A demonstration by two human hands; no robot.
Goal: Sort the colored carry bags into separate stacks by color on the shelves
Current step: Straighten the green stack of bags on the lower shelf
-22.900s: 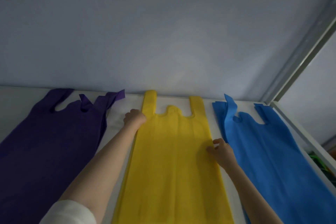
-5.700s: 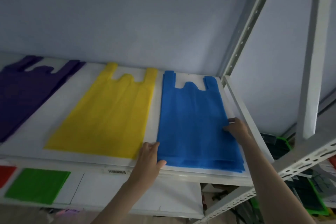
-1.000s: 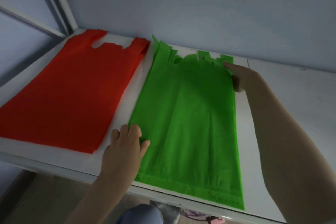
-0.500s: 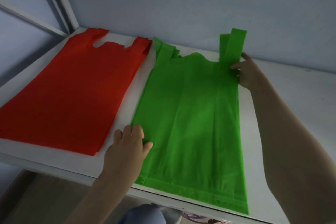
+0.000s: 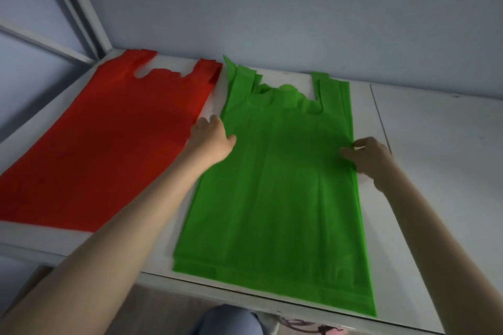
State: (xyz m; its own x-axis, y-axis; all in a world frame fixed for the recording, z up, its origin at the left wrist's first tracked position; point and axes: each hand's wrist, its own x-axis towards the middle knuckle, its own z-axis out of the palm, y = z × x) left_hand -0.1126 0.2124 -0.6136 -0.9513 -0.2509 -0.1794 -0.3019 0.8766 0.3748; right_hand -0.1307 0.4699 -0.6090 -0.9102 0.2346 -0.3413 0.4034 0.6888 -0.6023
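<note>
A stack of green carry bags (image 5: 275, 193) lies flat in the middle of the white shelf (image 5: 441, 160), handles toward the wall. To its left lies a stack of red carry bags (image 5: 100, 144). My left hand (image 5: 211, 139) rests against the green stack's left edge, about a third of the way down from the handles, fingers spread. My right hand (image 5: 367, 156) presses on the stack's right edge at the same height, thumb on top of the fabric. Neither hand lifts a bag.
A grey wall stands close behind the shelf. A metal shelf upright (image 5: 79, 5) rises at the back left corner. The shelf's front edge (image 5: 245, 291) runs below the green bags. A seam (image 5: 381, 122) splits the shelf board right of the green stack.
My left hand has slid up the green stack's left edge from its lower corner. My right hand has left the right handle, which now lies flat, and moved down to the right edge.
</note>
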